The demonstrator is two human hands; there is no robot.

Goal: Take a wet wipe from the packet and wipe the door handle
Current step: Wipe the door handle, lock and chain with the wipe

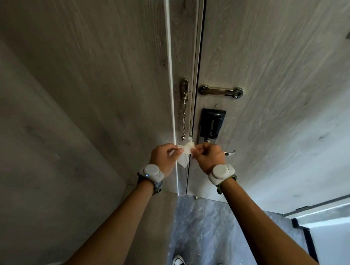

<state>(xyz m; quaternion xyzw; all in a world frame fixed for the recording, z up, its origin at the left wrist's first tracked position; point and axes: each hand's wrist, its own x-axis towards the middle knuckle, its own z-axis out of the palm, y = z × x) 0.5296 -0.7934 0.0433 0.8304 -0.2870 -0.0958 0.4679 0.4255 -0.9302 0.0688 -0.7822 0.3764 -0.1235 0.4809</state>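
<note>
While the wet wipe (184,154) hangs crumpled between both hands, the left hand (164,157) pinches its left edge with curled fingers and the right hand (208,155) pinches its right corner. Both forearms reach forward at chest height, wrists banded. Just right of the right hand pokes the door handle (230,152), below a black lock plate (211,124).

No readable text, labels, brands or numbers were visible anywhere; the black lock plate (210,125) and wrist bands (151,171) carried none.
</note>
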